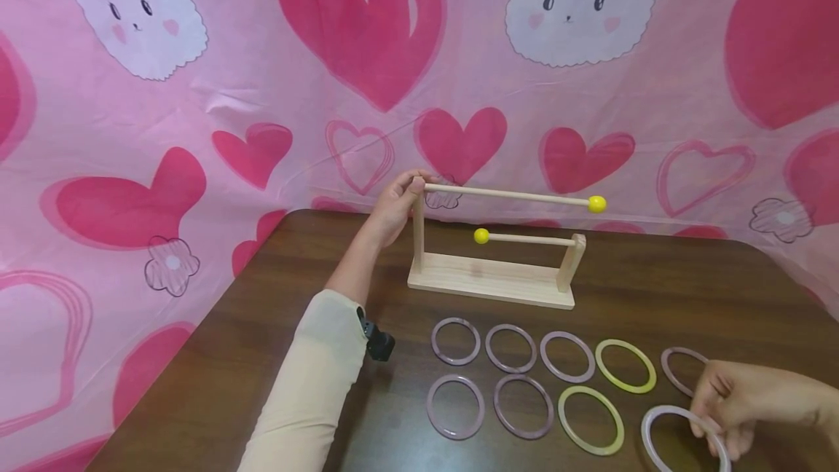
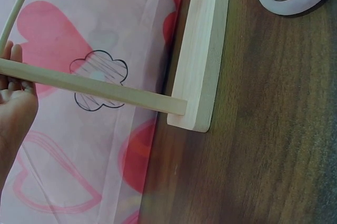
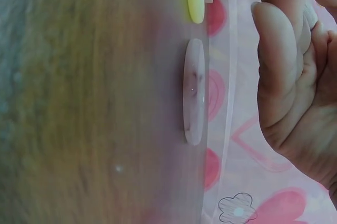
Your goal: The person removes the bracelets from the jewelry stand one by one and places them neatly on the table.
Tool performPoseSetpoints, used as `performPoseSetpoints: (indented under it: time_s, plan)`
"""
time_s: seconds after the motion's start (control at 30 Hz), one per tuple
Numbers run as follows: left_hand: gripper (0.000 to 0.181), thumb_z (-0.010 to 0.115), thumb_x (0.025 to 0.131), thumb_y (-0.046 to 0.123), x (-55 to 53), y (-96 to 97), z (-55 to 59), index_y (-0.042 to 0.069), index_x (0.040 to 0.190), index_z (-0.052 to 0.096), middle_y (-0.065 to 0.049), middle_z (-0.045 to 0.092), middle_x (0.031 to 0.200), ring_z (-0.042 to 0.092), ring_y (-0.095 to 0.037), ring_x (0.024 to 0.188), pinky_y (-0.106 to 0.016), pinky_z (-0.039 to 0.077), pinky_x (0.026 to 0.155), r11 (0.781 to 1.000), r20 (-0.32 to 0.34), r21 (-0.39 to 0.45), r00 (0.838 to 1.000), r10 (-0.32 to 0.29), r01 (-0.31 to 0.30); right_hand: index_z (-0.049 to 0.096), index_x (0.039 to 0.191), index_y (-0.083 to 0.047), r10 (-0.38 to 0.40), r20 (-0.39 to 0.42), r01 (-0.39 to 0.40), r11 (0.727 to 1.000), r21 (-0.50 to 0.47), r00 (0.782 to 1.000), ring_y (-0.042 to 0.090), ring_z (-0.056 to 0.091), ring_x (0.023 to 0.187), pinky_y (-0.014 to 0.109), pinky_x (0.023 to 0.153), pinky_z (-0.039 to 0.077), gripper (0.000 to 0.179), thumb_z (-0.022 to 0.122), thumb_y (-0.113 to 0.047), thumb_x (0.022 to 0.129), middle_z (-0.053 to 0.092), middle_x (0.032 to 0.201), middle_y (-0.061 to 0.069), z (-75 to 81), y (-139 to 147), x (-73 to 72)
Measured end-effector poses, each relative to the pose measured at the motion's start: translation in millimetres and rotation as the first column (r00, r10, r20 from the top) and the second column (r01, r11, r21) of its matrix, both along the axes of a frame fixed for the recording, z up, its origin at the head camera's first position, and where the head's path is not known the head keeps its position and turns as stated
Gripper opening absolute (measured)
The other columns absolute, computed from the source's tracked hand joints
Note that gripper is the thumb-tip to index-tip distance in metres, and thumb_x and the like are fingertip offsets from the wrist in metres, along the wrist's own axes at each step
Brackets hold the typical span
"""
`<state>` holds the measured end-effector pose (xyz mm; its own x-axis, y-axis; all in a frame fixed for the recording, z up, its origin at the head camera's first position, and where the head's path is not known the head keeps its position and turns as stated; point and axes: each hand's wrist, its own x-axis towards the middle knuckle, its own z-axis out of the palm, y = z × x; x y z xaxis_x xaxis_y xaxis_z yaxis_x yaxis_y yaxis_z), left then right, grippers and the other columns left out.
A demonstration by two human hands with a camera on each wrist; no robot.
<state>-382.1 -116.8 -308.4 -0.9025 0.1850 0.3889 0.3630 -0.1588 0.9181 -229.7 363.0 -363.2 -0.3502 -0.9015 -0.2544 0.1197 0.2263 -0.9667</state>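
A pale wooden stand [image 1: 491, 279] has two posts, each carrying a horizontal rod tipped with a yellow ball. The upper rod [image 1: 507, 194] extends right from the tall left post; the lower rod [image 1: 532, 240] extends left from the shorter right post. My left hand [image 1: 393, 208] grips the top of the tall post, thumb at its upper end. In the left wrist view, fingers show behind that post [image 2: 95, 87]. At the lower right, my right hand [image 1: 754, 406] pinches a pale lilac ring [image 1: 647, 432] by its edge. The right wrist view shows curled fingers but not the held ring.
Several purple rings [image 1: 523, 406] and two yellow rings [image 1: 591, 421] lie in two rows before the stand. Another purple ring [image 1: 675, 377] lies partly behind my right hand. A pink heart-patterned cloth [image 1: 262, 79] hangs behind the brown table [image 1: 216, 355].
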Motion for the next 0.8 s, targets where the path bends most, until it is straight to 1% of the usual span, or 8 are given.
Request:
performPoseSetpoints:
  time_s: [0.07,0.2,0.3,0.43,0.5,0.57,0.7,0.8]
  plan:
    - [0.022,0.052,0.084,0.039,0.1,0.3,0.3,0.024,0.098,0.058,0.009,0.061,0.1,0.047,-0.014,0.1,-0.033,0.03,0.084,1.0,-0.002,0.009,1.0,-0.003,0.003,0.06,0.09,0.015,-0.003,0.023,0.003,1.0,-0.003,1.0,0.01,0.065,0.069,0.032,0.058,0.052,0.022,0.04,0.016,0.08,0.064,0.076,0.027,-0.5,0.4,-0.6]
    - [0.02,0.051,0.085,0.036,0.1,0.7,0.4,0.022,0.099,0.056,0.009,0.061,0.099,0.047,-0.013,0.099,-0.031,0.03,0.087,1.0,-0.009,0.028,1.0,-0.013,0.013,0.06,0.089,0.014,-0.01,0.026,0.01,1.0,-0.004,1.0,0.011,0.065,0.07,0.035,0.058,0.052,0.024,0.038,0.017,0.081,0.064,0.075,0.027,-2.7,0.7,-1.2]
    - [0.021,0.052,0.085,0.037,0.0,0.7,0.5,0.022,0.098,0.056,0.009,0.06,0.099,0.047,-0.013,0.099,-0.031,0.03,0.087,0.999,-0.014,0.031,1.0,-0.017,0.017,0.06,0.089,0.015,-0.021,0.037,0.021,1.0,0.006,0.999,0.012,0.065,0.071,0.035,0.06,0.051,0.022,0.038,0.016,0.083,0.063,0.076,0.028,-4.2,0.1,-1.7]
    - [0.022,0.052,0.084,0.038,0.2,0.2,0.4,0.023,0.099,0.056,0.01,0.06,0.099,0.046,-0.013,0.097,-0.031,0.03,0.083,1.0,-0.012,0.026,1.0,-0.012,0.013,0.059,0.089,0.015,-0.027,0.013,0.027,1.0,0.003,1.0,0.012,0.065,0.072,0.039,0.06,0.051,0.021,0.039,0.014,0.086,0.065,0.078,0.026,-6.1,0.1,-2.3]
    - [0.023,0.052,0.083,0.038,0.0,-0.1,0.1,0.022,0.099,0.057,0.008,0.061,0.101,0.046,-0.013,0.098,-0.03,0.03,0.083,0.999,-0.014,0.03,1.0,-0.013,0.013,0.06,0.088,0.013,-0.038,-0.014,0.038,0.999,0.016,0.999,0.012,0.065,0.071,0.042,0.058,0.05,0.023,0.038,0.014,0.085,0.066,0.077,0.021,-6.4,0.0,-1.9]
    - [0.026,0.052,0.084,0.038,-0.4,-0.2,-0.4,0.019,0.101,0.057,0.0,0.062,0.106,0.046,-0.014,0.098,-0.031,0.031,0.084,0.999,-0.021,0.037,1.0,-0.017,0.018,0.061,0.088,0.012,-0.046,-0.028,0.047,0.998,0.029,0.999,0.013,0.065,0.07,0.045,0.057,0.05,0.023,0.038,0.014,0.085,0.067,0.076,0.019,-6.3,-0.6,-1.1]
    - [0.035,0.052,0.083,0.038,-1.2,0.3,-1.2,0.01,0.104,0.058,-0.023,0.054,0.118,0.048,-0.015,0.101,-0.035,0.032,0.091,0.998,-0.044,0.052,0.999,-0.026,0.028,0.063,0.088,0.012,-0.081,-0.022,0.083,0.992,0.09,0.996,0.013,0.065,0.068,0.036,0.057,0.051,0.024,0.039,0.013,0.086,0.068,0.075,0.015,-5.0,-3.3,1.5]
    - [0.039,0.053,0.081,0.039,-1.2,0.8,-1.6,0.009,0.104,0.058,-0.029,0.048,0.123,0.049,-0.014,0.101,-0.036,0.032,0.092,0.998,-0.048,0.054,0.999,-0.025,0.027,0.064,0.087,0.01,-0.107,-0.054,0.113,0.986,0.126,0.993,0.012,0.065,0.066,0.03,0.054,0.051,0.024,0.04,0.011,0.088,0.068,0.076,0.01,-5.1,-5.0,3.8]
